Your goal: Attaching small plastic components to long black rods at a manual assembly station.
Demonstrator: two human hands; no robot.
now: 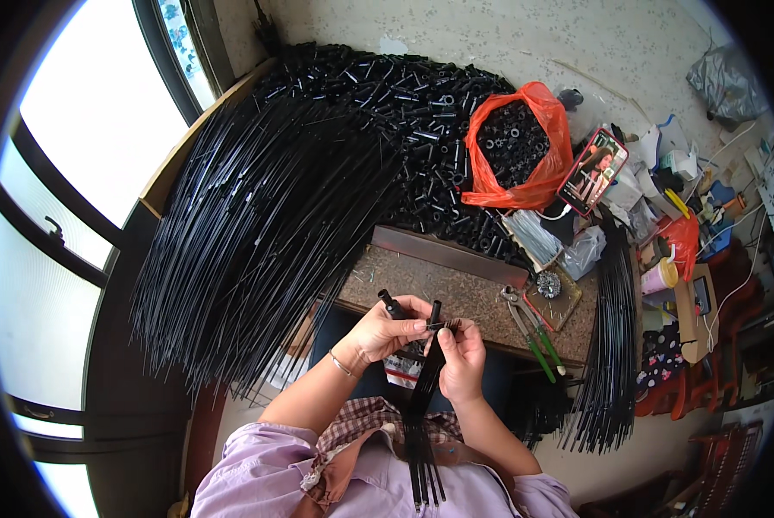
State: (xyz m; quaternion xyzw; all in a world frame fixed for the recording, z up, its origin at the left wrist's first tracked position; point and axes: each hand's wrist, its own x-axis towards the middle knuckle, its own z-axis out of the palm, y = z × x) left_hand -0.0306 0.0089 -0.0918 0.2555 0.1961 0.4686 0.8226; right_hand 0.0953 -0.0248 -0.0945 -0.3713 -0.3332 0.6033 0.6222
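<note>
Near the front edge of the table my two hands meet. My left hand (395, 331) is closed, holding a short black plastic tube (389, 302) that sticks up past its fingers. Its thumb and finger also pinch close to the rod tips. My right hand (462, 356) grips the upper ends of a bundle of thin black rods (420, 436), which look like umbrella ribs. They hang over my lap with their lower ends fanned slightly. A second black tube end (436, 309) stands up between my hands; what it joins is hidden by the fingers.
A large sheaf of black rods (257, 207) overhangs the table's left side. Behind lies a heap of black tubes (421, 112), with a red plastic bag (525, 198) of black rings, and a phone (592, 171). Green-handled pliers (542, 345) and a silver wire ball (548, 283) lie right.
</note>
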